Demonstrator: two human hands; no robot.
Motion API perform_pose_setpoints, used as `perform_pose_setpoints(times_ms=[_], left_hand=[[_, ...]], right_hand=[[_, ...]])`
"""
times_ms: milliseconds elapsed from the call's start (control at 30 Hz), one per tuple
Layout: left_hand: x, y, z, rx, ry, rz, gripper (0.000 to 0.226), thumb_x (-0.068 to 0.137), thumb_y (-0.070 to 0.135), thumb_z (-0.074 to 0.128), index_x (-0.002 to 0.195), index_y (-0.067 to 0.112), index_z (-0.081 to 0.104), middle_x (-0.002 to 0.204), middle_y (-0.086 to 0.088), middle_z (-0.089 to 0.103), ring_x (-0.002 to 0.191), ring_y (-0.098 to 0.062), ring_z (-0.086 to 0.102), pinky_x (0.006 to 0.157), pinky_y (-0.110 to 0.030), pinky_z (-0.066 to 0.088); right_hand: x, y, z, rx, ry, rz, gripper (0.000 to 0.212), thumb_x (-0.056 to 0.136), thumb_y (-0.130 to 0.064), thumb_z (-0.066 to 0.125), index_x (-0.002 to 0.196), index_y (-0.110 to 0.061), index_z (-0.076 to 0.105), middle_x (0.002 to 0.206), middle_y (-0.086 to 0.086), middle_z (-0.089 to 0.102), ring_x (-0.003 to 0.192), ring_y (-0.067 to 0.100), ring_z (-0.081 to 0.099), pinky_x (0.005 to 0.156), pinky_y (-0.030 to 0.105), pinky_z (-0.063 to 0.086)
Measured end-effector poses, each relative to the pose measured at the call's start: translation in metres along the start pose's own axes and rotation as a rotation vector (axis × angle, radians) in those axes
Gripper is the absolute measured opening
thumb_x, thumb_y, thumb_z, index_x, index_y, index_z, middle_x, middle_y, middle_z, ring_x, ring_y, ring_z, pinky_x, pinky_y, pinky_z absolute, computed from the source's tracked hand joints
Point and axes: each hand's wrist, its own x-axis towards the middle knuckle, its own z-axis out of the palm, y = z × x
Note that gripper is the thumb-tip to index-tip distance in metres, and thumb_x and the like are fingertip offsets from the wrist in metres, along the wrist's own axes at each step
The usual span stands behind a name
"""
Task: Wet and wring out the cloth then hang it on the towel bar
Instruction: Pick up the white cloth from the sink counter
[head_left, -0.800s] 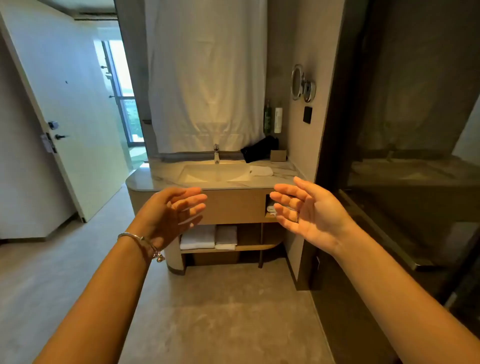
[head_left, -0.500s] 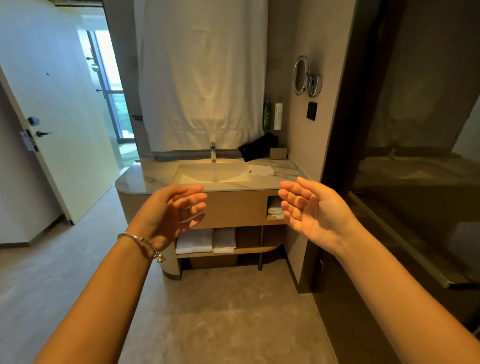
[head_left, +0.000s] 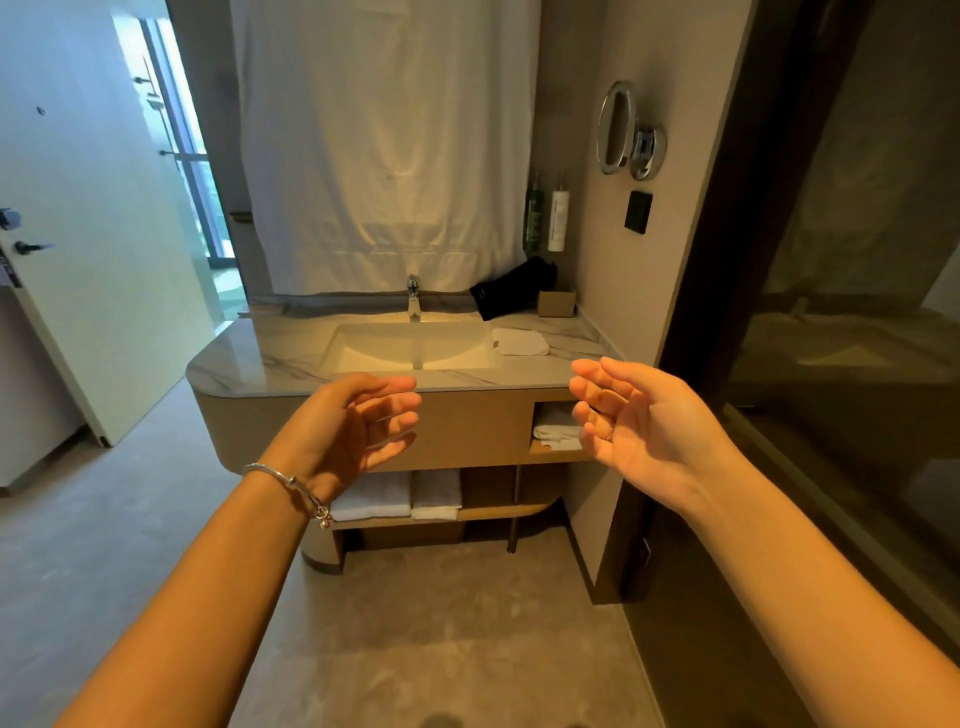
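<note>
A folded white cloth (head_left: 520, 342) lies on the marble counter (head_left: 249, 364), just right of the sink basin (head_left: 415, 347). A chrome tap (head_left: 413, 297) stands behind the basin, with no water running. My left hand (head_left: 349, 431) and my right hand (head_left: 636, 421) are held out in front of the vanity, palms facing each other, fingers apart and empty. Both hands are well short of the counter. I see no towel bar.
Folded white towels (head_left: 395, 496) lie on the low shelf, more in a small cubby (head_left: 556, 434). A black pouch (head_left: 511, 293), a small box (head_left: 556, 303) and two bottles (head_left: 545, 218) stand at the back right. A door (head_left: 78, 223) stands open left; dark glass (head_left: 857, 312) is right.
I have come closer to the vanity, which now looks larger. My hands keep the same open, facing pose, slightly wider apart.
</note>
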Motion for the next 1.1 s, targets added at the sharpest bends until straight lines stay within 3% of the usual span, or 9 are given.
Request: perform_pose_setpoints(times_ms=[467, 1100], left_hand=[[0.122, -0.002, -0.022, -0.058, 0.04, -0.089, 0.023, 0.089, 0.021, 0.046, 0.09, 0.012, 0.068, 0.066, 0.0, 0.073, 0.059, -0.01, 0.068, 0.062, -0.026, 0.059], [0.272, -0.007, -0.049, -0.106, -0.03, -0.192, 0.024, 0.089, 0.018, 0.042, 0.087, 0.012, 0.065, 0.059, 0.003, 0.067, 0.054, -0.008, 0.065, 0.065, -0.026, 0.057]], right_hand=[[0.128, 0.014, -0.002, 0.012, -0.006, 0.134, 0.018, 0.085, -0.02, 0.056, 0.081, -0.015, 0.073, 0.064, -0.002, 0.071, 0.057, 0.008, 0.063, 0.05, 0.018, 0.05], [0.272, 0.04, -0.007, 0.095, 0.069, 0.272, 0.018, 0.087, -0.015, 0.05, 0.085, -0.013, 0.068, 0.063, -0.002, 0.066, 0.052, 0.008, 0.059, 0.045, 0.016, 0.048]])
